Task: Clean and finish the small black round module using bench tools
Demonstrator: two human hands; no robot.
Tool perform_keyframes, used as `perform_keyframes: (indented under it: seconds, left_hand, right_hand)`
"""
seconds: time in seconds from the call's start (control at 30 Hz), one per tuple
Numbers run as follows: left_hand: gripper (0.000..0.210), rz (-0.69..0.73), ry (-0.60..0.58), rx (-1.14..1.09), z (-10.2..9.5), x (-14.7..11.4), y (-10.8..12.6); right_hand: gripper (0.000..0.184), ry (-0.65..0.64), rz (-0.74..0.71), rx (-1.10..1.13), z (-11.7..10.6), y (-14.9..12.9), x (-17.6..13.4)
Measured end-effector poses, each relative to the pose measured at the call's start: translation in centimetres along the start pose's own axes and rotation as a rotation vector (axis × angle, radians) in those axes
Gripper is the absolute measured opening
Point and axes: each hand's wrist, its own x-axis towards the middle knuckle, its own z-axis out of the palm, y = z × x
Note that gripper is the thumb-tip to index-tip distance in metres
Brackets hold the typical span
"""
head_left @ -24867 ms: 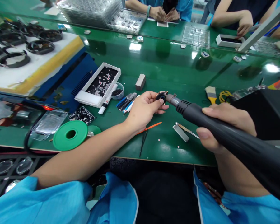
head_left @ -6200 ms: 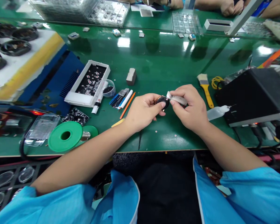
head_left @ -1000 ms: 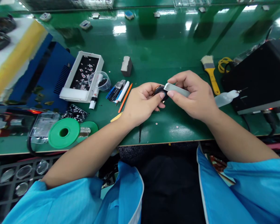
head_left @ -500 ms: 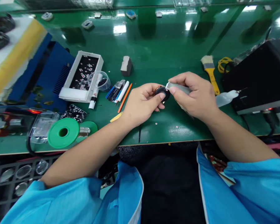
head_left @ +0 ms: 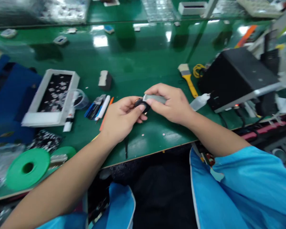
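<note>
Near the front of the green bench, my left hand [head_left: 124, 117] pinches a small round black part [head_left: 140, 103] with a coppery edge. Its thumb lies over the part's face. My right hand [head_left: 170, 103] is closed around a grey block-like piece [head_left: 157, 98] with a pale end. That pale end meets the black part's right side; whether they press together I cannot tell. Two tiny pale rings, one a small ring [head_left: 163, 134], lie on the bench below the hands. A thin dark tool [head_left: 126, 149] lies at the bench edge.
At left stand a white tray [head_left: 73, 81] of small parts, a clear cup [head_left: 82, 99], pens [head_left: 95, 106] and a green solder spool [head_left: 28, 168]. A grey-white block [head_left: 105, 80] sits behind. On the right are a yellow brush [head_left: 189, 81], a squeeze bottle [head_left: 200, 101] and a black box [head_left: 238, 79].
The view has swung to the right, so the bench things appear further left and lower. Both hands keep the same holds, with the grey piece still at the black part.
</note>
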Motion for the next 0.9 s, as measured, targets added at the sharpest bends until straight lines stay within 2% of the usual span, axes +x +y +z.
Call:
perform_keyframes:
  seconds: [0.17, 0.4, 0.5, 0.63, 0.8, 0.9]
  left_hand:
    - [0.021, -0.061, -0.008, 0.061, -0.3, 0.0, 0.6]
    - [0.013, -0.158, -0.007, 0.093, -0.1, -0.5, 1.4]
    - [0.016, -0.115, 0.009, 0.075, -0.1, -0.5, 0.9]
    - [0.033, -0.041, -0.003, 0.063, -0.3, -0.3, -0.1]
    - [0.038, -0.037, -0.037, 0.003, 0.0, -0.1, 0.0]
    - [0.04, -0.038, -0.049, -0.039, 0.2, -0.2, 0.0]
  right_hand:
    - [0.022, -0.122, -0.002, 0.027, -0.4, 0.3, 0.3]
    - [0.011, -0.142, 0.062, -0.022, -0.6, -0.2, 0.6]
    - [0.018, -0.151, 0.07, -0.002, -0.5, -0.1, 0.5]
    - [0.021, -0.15, 0.031, 0.054, -0.4, 0.2, 0.3]
    - [0.023, -0.05, 0.028, 0.08, -0.3, 0.2, 0.1]
    - [0.021, -0.062, -0.01, 0.069, -0.2, 0.2, 0.1]
